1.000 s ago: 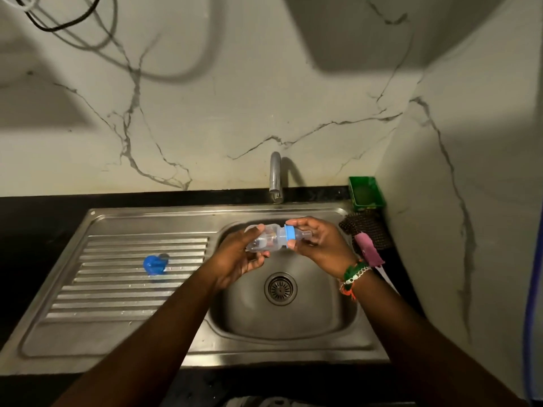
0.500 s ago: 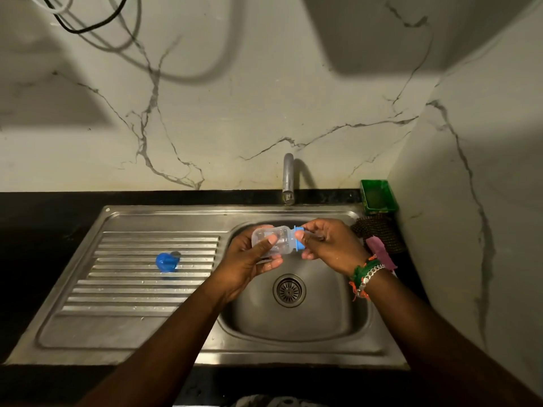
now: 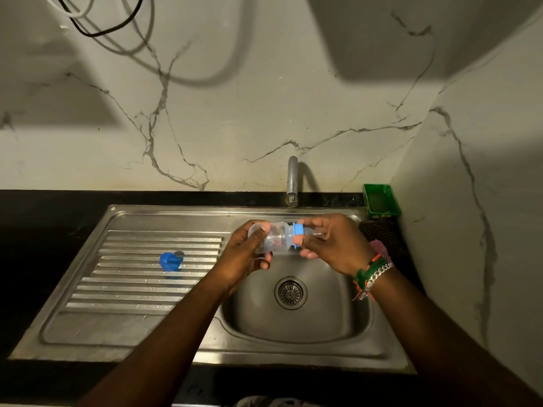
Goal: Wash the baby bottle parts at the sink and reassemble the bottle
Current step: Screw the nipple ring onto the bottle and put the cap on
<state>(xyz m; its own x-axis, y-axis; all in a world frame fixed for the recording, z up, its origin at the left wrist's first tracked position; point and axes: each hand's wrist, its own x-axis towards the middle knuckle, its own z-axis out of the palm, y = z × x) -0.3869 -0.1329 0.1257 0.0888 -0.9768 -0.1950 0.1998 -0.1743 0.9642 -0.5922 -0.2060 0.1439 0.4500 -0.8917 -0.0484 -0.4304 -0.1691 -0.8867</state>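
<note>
Far to my left the dark tabletop (image 3: 44,259) runs beside the steel sink (image 3: 205,352), and on the ribbed draining board (image 3: 132,289) sits a small blue cap (image 3: 170,261), on its own and well apart from my hands. I take it to be the bottle's cover, not yet put back on.

Moving in toward the basin (image 3: 293,324), my left hand (image 3: 244,257) has its grip closed round the base end of the clear bottle (image 3: 271,237), thumb across the top and fingers curled beneath. The bottle lies on its side, held up in the air over the basin, just in front of the tap (image 3: 292,183). No water is running from the tap that I can see.

At the bottle's neck is the blue ring (image 3: 298,235), and my right hand (image 3: 335,243) pinches it between thumb and fingertips. A clear teat seems to poke out past the ring into my right palm, though it is hard to make out.

So I judge the washing is mostly behind me and I am on the reassembly: seating or tightening the ring on the neck. What is left, as far as I can tell, is finishing that twist and fetching the blue cap from the draining board.

To my right, a green dish (image 3: 382,201) stands in the corner.
</note>
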